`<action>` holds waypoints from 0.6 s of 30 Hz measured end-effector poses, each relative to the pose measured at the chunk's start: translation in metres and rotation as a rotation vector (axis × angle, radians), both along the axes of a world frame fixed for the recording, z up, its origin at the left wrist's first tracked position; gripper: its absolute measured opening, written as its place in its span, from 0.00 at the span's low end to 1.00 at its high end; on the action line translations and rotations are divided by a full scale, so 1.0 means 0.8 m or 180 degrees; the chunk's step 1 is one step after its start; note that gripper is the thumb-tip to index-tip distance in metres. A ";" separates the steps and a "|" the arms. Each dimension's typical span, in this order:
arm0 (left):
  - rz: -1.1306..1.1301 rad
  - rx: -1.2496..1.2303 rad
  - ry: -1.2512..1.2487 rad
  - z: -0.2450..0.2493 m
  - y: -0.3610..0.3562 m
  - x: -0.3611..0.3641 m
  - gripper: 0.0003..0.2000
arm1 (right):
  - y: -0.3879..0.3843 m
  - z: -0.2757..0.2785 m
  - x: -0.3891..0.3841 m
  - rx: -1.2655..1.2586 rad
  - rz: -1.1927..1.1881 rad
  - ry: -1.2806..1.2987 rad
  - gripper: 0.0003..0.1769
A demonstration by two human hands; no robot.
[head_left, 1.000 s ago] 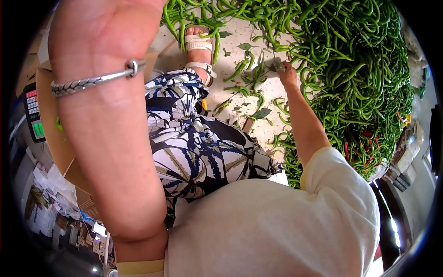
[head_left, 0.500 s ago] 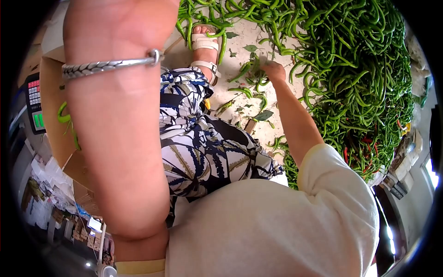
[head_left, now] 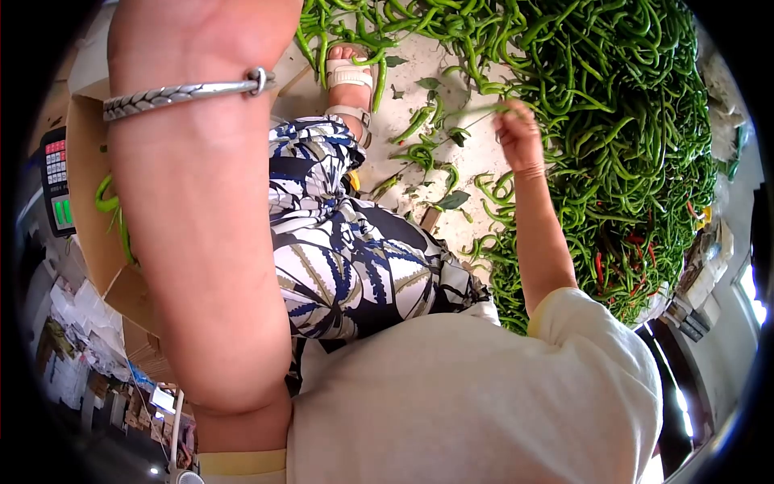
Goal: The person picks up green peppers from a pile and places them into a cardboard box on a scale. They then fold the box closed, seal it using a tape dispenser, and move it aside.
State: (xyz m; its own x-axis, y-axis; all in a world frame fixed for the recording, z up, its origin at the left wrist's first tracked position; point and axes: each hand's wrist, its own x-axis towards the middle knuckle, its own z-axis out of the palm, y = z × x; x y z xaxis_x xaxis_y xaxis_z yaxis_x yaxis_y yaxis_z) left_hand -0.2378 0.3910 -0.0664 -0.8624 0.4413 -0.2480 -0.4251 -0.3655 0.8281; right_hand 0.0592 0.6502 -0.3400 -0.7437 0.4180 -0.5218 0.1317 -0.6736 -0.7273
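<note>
A big heap of long green peppers [head_left: 613,121], with a few red ones in it, covers the floor at the right. My right hand [head_left: 518,133] is raised at the heap's left edge, its fingers pinched on a thin green pepper [head_left: 476,109] that sticks out to the left. My left forearm fills the left foreground and wears a silver bracelet [head_left: 181,93]. Only the heel of my left hand [head_left: 201,28] shows at the top edge, and its fingers are out of frame.
A cardboard box [head_left: 85,234] with a few green peppers [head_left: 109,202] stands at the left, beside a scale keypad [head_left: 56,181]. My patterned trouser leg [head_left: 355,258] and sandalled foot [head_left: 347,77] lie in the middle. Loose peppers [head_left: 419,153] and leaves litter the pale floor.
My right hand has risen from the loose peppers on the floor and moved right toward the heap, now pinching a thin pepper. My left arm has barely shifted.
</note>
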 end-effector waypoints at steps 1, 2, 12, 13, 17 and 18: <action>-0.0011 -0.0009 0.0004 0.001 0.000 0.001 0.09 | 0.000 0.015 -0.013 -0.0057 -0.0490 0.0077 0.16; -0.0020 -0.0011 0.0001 0.000 0.001 0.002 0.09 | 0.000 0.030 -0.021 -0.0104 -0.0993 0.0137 0.18; -0.0071 -0.0053 -0.0019 -0.005 0.005 0.002 0.09 | -0.062 -0.081 0.205 0.2272 0.2700 -0.4346 0.19; -0.0079 -0.0054 -0.0010 -0.005 0.006 0.002 0.09 | -0.075 -0.090 0.221 0.2800 0.3347 -0.4154 0.20; -0.0079 -0.0047 -0.0007 -0.004 0.008 0.004 0.09 | -0.081 -0.116 0.207 0.2566 0.3511 -0.4220 0.26; -0.0083 -0.0054 -0.0007 -0.004 0.008 0.005 0.09 | -0.079 -0.123 0.198 0.2592 0.3275 -0.4194 0.27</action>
